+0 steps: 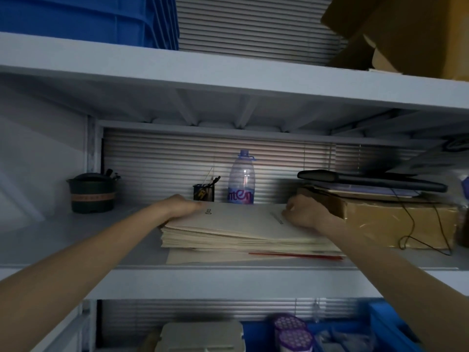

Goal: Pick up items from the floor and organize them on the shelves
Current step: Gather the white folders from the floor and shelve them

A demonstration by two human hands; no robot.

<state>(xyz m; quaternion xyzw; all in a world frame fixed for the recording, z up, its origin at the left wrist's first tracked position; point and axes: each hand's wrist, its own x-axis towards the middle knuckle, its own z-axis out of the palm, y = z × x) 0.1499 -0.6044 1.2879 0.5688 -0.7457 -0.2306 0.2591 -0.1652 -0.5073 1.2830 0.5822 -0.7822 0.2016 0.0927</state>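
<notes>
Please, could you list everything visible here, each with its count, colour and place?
stack: one pile of papers, cream, middle shelf, centre
bottle: one, clear with blue cap, behind the stack
pen cup: one, black, left of the bottle
pot: one, dark green, middle shelf, left
box: one, brown, right of the stack
case: one, black, above the box
crates: several nested, blue, top shelf, left
cartons: count unclear, brown, top shelf, right
bin: one, blue, bottom shelf, right
jars: two, purple lids, bottom shelf
tub: one, grey, bottom shelf
left hand: one, on the stack's far left corner
right hand: one, fingers curled, on the stack's right side
</notes>
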